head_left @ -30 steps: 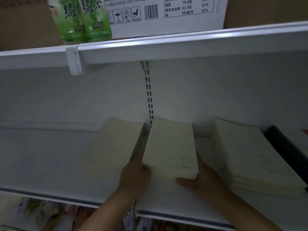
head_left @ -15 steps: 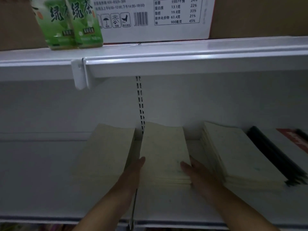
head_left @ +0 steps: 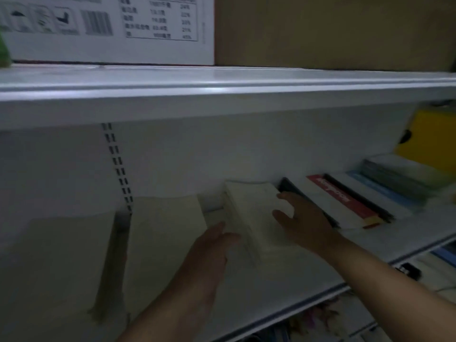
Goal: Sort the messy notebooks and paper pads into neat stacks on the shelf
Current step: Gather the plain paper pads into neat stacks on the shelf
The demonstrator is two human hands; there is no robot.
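Three cream paper pad stacks lie on the white shelf (head_left: pixel 296 280). The left stack (head_left: pixel 61 255) and the middle stack (head_left: pixel 165 238) lie untouched. My left hand (head_left: pixel 209 253) presses with straight fingers against the left side of the right stack (head_left: pixel 249 208). My right hand (head_left: pixel 303 223) rests with spread fingers on that stack's right edge. The image is dim and blurred.
Right of the cream stacks lie a black-edged notebook (head_left: pixel 288 187), a red-and-white notebook (head_left: pixel 340 201) and blue pads (head_left: pixel 385 188), with a yellow object (head_left: pixel 431 139) behind. The upper shelf (head_left: pixel 222 90) overhangs closely and carries a cardboard box (head_left: pixel 333 33) and a white carton (head_left: pixel 111 33).
Both hands left the middle stack and moved right to the sides of the right stack. The view swung right, showing more notebooks there.
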